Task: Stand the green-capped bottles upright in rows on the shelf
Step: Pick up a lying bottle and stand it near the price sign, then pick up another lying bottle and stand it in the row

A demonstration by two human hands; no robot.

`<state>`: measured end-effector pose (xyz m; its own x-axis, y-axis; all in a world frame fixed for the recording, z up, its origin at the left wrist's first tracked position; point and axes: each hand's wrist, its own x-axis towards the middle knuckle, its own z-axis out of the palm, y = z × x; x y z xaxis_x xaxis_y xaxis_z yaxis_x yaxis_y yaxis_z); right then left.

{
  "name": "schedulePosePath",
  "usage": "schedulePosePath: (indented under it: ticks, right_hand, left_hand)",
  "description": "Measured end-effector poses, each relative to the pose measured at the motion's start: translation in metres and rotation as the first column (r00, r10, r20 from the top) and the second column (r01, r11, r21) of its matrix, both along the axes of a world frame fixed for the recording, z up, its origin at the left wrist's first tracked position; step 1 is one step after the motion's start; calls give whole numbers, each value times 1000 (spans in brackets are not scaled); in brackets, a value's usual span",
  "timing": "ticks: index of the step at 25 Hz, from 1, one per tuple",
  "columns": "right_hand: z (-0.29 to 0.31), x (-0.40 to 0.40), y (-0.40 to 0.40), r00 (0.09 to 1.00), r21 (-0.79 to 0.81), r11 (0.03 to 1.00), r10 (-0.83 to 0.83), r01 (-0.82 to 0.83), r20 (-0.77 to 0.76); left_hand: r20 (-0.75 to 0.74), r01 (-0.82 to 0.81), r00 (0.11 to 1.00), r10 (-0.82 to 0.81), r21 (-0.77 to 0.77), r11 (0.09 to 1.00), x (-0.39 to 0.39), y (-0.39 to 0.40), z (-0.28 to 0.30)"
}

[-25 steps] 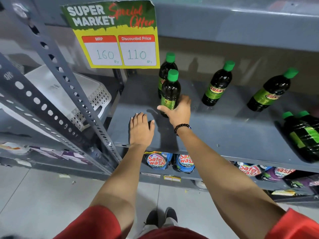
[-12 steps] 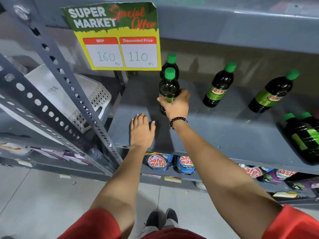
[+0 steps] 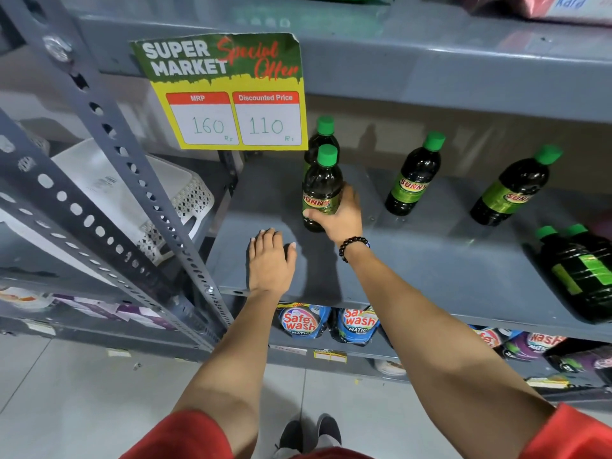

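Dark bottles with green caps and green Sunny labels stand on the grey shelf (image 3: 430, 260). My right hand (image 3: 341, 217) grips the lower part of one upright bottle (image 3: 321, 183) at the shelf's left. Directly behind it stands another bottle (image 3: 323, 135), mostly hidden. Two more bottles (image 3: 415, 177) (image 3: 513, 190) stand upright further right, along the back. A pair of bottles (image 3: 583, 270) sits at the far right near the front edge. My left hand (image 3: 270, 260) rests flat on the shelf, fingers together, holding nothing.
A yellow and green price sign (image 3: 228, 94) hangs from the shelf above, just left of the bottles. A perforated grey upright (image 3: 132, 180) runs diagonally at left, with a white basket (image 3: 132, 190) behind it. Safewash detergent pouches (image 3: 303, 321) fill the shelf below.
My right hand has slid the gripped bottle back toward the bottle behind it, so the two now line up. My left hand has stayed flat on the shelf.
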<state>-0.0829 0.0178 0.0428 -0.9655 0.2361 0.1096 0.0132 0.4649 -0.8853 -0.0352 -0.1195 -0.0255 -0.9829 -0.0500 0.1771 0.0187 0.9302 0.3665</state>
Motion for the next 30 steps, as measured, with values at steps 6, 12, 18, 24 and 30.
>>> schedulePosePath:
  ticks: [6,12,18,24,30]
  right_hand:
    - [2,-1,5,998,-29,998,58,-58,12]
    - [5,-3,7,993,-24,995,99,-98,56]
    - [3,24,39,999,102,994,27,-31,47]
    - [-5,84,172,941,258,915,-333,310,53]
    - [-12,141,305,764,749,533,-643,394,56]
  left_hand:
    - [4,-2,1000,2,-3,1000,0,0,0]
    - [-16,15,1000,-16,-59,998,3,3,3]
    - [-67,157,985,-160,-40,987,20,46,16]
    - [-31,357,933,-358,-45,933,25,142,17]
    - [24,400,916,-400,5,916,48,243,11]
